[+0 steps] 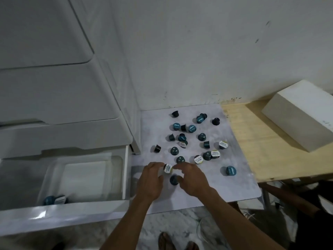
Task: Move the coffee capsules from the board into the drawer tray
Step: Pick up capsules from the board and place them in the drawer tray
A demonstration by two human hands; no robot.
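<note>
Several teal and black coffee capsules [201, 136], some with white lids, lie scattered on a pale marbled board [234, 186]. My left hand [151, 179] pinches a white-lidded capsule [167, 168] at the board's near left. Just right of it, my right hand [191, 177] hovers with loosely curled fingers, its thumb beside a teal capsule [173, 179] that still lies on the board. To the left is the open drawer with a clear tray [115, 160] inside. Two or three capsules [54, 200] lie in the tray's near left corner.
The white drawer unit [63, 91] rises at the left against the wall. The board lies on a light wooden table [261, 141], where a white block [297, 114] sits at the far right. A dark chair [292, 201] stands below the table's edge.
</note>
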